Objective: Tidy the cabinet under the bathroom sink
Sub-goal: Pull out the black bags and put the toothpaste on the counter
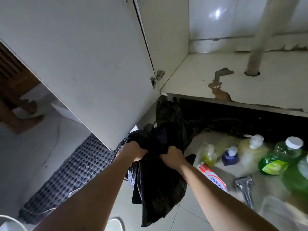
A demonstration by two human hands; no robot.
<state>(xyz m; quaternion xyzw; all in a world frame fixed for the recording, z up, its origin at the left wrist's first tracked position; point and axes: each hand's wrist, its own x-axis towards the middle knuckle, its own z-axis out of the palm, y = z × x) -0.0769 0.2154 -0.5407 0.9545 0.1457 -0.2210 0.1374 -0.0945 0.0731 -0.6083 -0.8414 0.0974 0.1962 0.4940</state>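
Left hand (135,151): fingers curled tight into the black plastic bag (160,177), gripping its bunched top.
Right hand (173,155): clenched on the same bag, just beside the left.
Bag: hangs crumpled above the floor, before the open cabinet door (80,60).
Floor at right: toothpaste box (212,176), green bottles (273,165).
Cabinet shelf (250,84): peeling surface around the drain pipe (254,64).

Fingertips of the left hand (135,150) and right hand (171,154) are buried in folds of the black plastic bag (160,172); each grip's contact points are hidden. The cabinet door (80,60) conceals the bag's upper left portion. The green bottles (286,157) are motion-blurred and cut by the right edge. The toothpaste box (212,176) lettering is partly legible. The drain pipe (257,47) is blurred.
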